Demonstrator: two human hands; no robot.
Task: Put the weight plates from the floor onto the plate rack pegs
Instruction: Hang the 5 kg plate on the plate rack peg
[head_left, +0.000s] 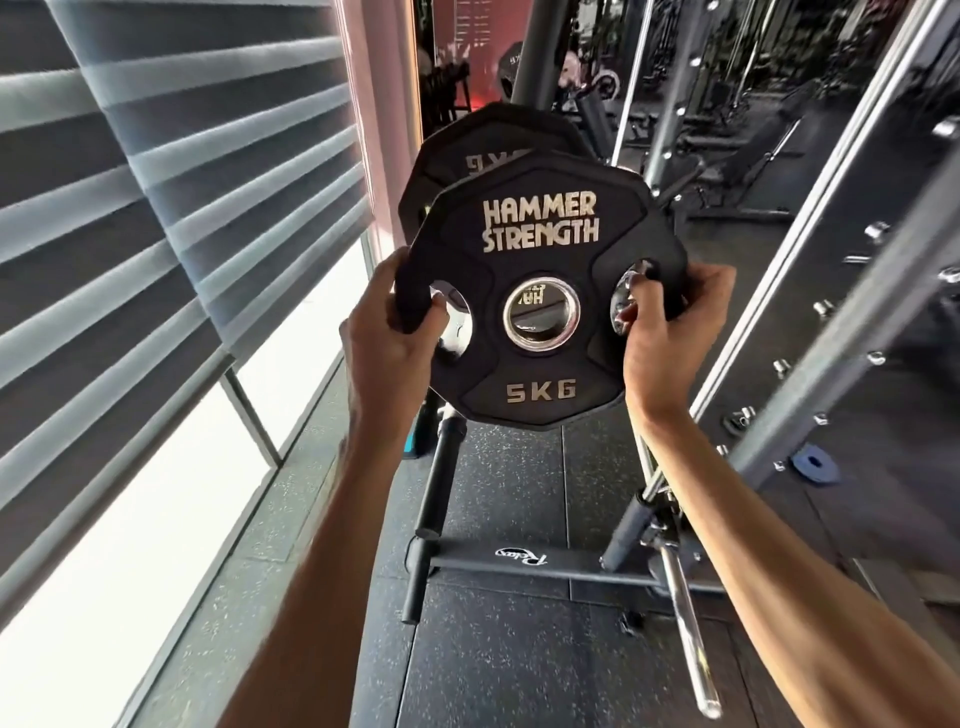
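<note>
Two grips: left hand (395, 340) and right hand (672, 338) curl fingers round the matte black, many-sided plate (540, 228).

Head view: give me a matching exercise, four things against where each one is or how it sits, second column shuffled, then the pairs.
Things:
1. 5 KG plate
2. rear plate
3. chrome bar
4. blue piece

Places or states:
A. partly hidden, just behind the 5 KG plate
B. lying on the floor at the far right
C. held up, with the left hand and right hand gripping its side openings
D. slanting, at lower right

Pairs: 1-C, 2-A, 3-D, 4-B
</note>
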